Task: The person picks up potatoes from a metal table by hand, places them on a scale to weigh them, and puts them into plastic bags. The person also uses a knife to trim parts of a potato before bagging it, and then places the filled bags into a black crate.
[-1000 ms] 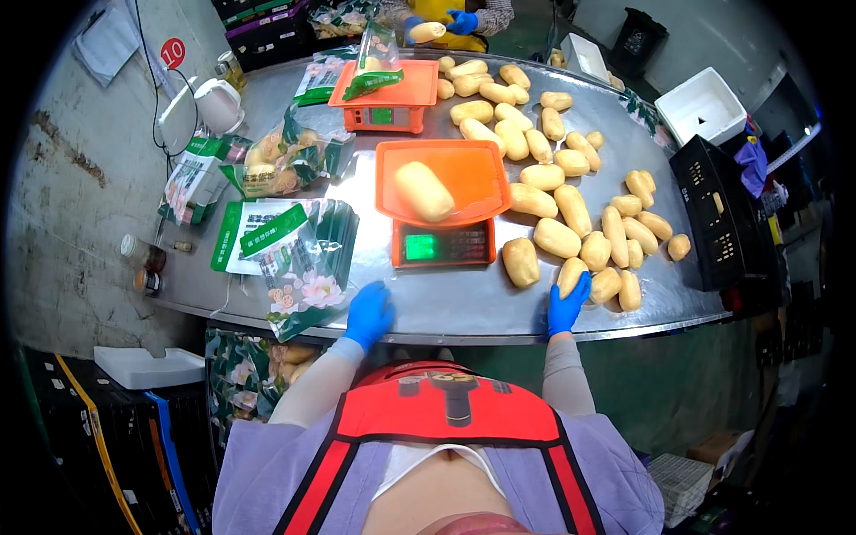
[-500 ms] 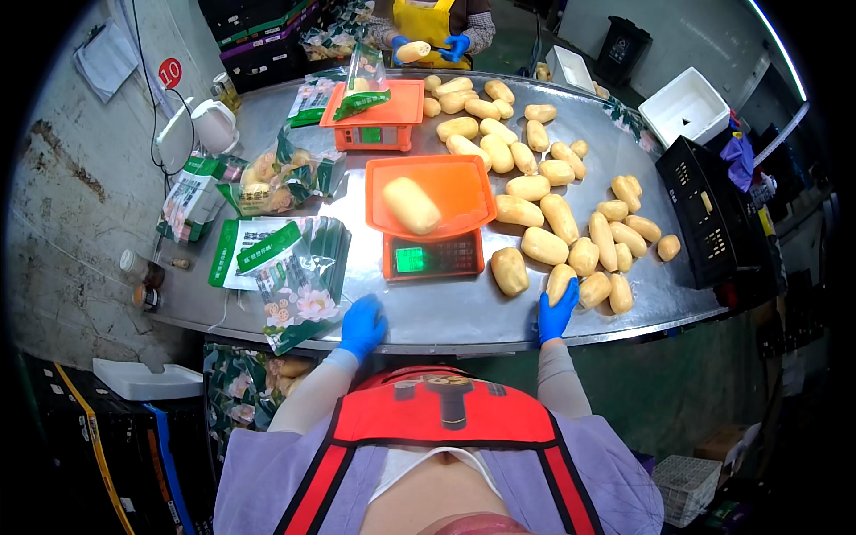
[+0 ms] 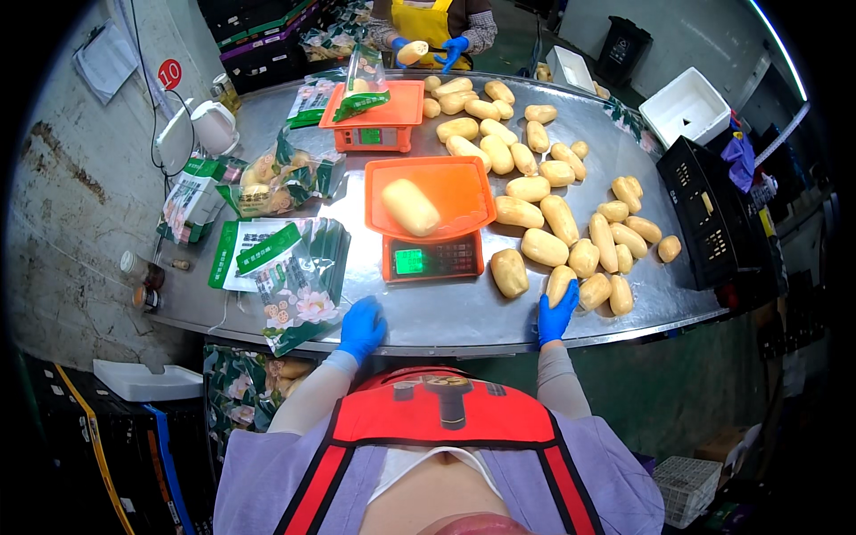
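Both my hands wear blue gloves. My left hand [image 3: 362,328] rests flat on the near edge of the steel table [image 3: 446,316], beside a stack of green printed bags [image 3: 299,272]. My right hand [image 3: 556,314] lies over the near end of a pale yellow lotus root piece [image 3: 559,283] at the front of a spread of several such pieces [image 3: 571,218]. Between my hands stands an orange scale [image 3: 432,214] with one lotus root piece [image 3: 410,207] on its tray.
A second orange scale [image 3: 370,111] with a bag on it stands farther back. Filled bags [image 3: 281,174] lie to the left. A person in a yellow apron [image 3: 430,27] holds a piece across the table. Black crates [image 3: 709,214] and a white foam box [image 3: 687,107] sit right.
The view shifted slightly a second ago; both my hands have stayed where they were. The person across the table has turned the piece in their hands.
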Available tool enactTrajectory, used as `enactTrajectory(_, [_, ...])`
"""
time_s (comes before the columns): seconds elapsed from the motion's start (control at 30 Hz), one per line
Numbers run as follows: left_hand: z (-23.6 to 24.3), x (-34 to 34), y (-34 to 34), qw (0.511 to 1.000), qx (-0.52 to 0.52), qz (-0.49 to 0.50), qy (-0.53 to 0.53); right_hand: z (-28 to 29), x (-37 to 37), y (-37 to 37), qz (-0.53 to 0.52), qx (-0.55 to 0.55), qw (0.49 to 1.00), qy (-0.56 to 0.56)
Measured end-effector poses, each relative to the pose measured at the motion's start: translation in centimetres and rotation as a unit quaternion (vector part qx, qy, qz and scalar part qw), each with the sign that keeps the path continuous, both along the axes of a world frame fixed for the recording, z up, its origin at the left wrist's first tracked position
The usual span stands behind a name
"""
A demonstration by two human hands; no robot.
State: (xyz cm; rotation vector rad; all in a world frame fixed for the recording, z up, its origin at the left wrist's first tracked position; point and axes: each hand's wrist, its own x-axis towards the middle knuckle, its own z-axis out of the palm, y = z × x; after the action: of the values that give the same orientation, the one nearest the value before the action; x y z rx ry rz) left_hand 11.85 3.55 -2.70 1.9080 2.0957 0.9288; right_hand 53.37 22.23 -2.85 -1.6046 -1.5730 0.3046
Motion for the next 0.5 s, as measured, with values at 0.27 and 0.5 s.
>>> enactTrajectory(0.27, [0.7, 0.27, -0.01, 1.0, -0.002, -0.001, -0.008, -0.06, 0.01, -0.02, -0.002, -0.004, 1.0, 0.0])
enactTrajectory(0.5, [0.63, 0.27, 0.1, 1.0, 0.015, -0.003, -0.002, -0.14, 0.07, 0.02, -0.001, -0.003, 1.0, -0.002])
